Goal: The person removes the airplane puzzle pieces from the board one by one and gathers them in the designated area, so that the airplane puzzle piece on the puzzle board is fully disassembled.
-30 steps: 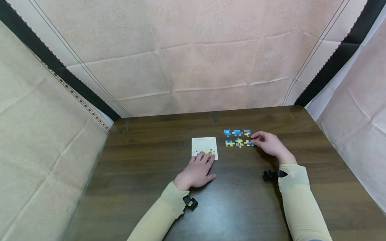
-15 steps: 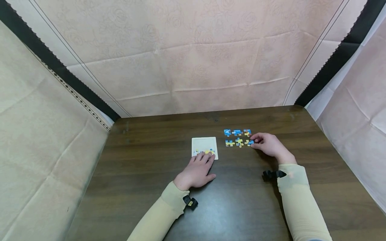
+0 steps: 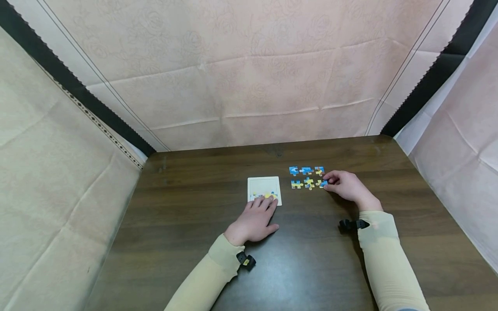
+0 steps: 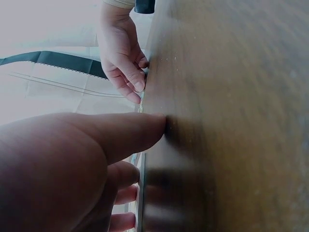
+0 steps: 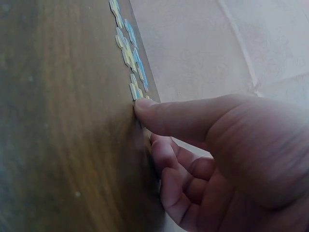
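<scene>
In the head view, my left hand (image 3: 253, 221) lies palm down with its fingers extended over the near edge of a white puzzle tray (image 3: 263, 183). Yellow and blue picture parts show just beyond the fingertips; the hand covers the rest. My right hand (image 3: 347, 186) rests at the right side of several loose jigsaw pieces set in two rows. Its thumb touches the edge of the near-right jigsaw piece (image 3: 322, 184), while the index fingertip is beside the far-right piece (image 3: 319, 170). In the right wrist view, the other fingers (image 5: 176, 193) are loosely bent with nothing in them.
The brown wooden table (image 3: 186, 224) carries the tray and pieces. Other jigsaw pieces (image 3: 309, 183) lie between the tray and my right hand. Pale cloth (image 3: 249, 86) hangs behind the table and at both sides. A black camera band is on each wrist.
My right thumb has shifted slightly toward the near edge of the near-right jigsaw piece, uncovering more of it. My left hand and the tray have stayed put.
</scene>
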`<state>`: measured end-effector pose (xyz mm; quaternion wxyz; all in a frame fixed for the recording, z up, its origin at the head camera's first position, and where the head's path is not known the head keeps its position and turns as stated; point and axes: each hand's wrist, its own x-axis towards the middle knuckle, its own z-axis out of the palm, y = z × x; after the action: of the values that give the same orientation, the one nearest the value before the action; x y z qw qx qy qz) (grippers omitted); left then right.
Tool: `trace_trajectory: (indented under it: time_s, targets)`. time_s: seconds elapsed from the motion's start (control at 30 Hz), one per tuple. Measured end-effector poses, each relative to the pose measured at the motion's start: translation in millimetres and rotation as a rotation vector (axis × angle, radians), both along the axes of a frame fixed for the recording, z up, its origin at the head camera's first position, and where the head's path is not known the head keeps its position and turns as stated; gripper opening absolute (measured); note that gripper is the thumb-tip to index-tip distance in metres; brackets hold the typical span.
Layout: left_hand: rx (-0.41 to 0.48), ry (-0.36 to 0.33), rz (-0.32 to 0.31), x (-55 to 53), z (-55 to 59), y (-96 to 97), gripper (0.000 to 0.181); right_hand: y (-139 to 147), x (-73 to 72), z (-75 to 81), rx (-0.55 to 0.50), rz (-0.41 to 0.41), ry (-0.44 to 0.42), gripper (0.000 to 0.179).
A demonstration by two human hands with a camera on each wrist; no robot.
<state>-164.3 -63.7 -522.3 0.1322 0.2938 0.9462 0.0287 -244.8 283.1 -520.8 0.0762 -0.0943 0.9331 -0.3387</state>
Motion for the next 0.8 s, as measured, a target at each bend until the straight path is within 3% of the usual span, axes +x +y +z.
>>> trace_trajectory:
  time_s: [0.27,0.43,0.6,0.8]
  targets:
    - [-0.011,0.008,-0.002,3.7,2.8,0.6,0.078,-1.4,1.0,3.7,0.009,0.001,0.011,0.03]
    - [-0.018,0.007,-0.012,6.4,3.8,1.5,0.079,-20.3,2.9,12.1,0.006,0.027,0.089,0.028]
    - [-0.01,-0.011,-0.022,6.0,6.2,-0.7,0.079,-66.3,5.0,12.6,-0.022,0.14,0.147,0.024]
    - [0.063,-0.049,-0.036,3.0,9.5,-7.1,0.076,-119.1,4.9,4.1,-0.044,0.309,0.089,0.021]
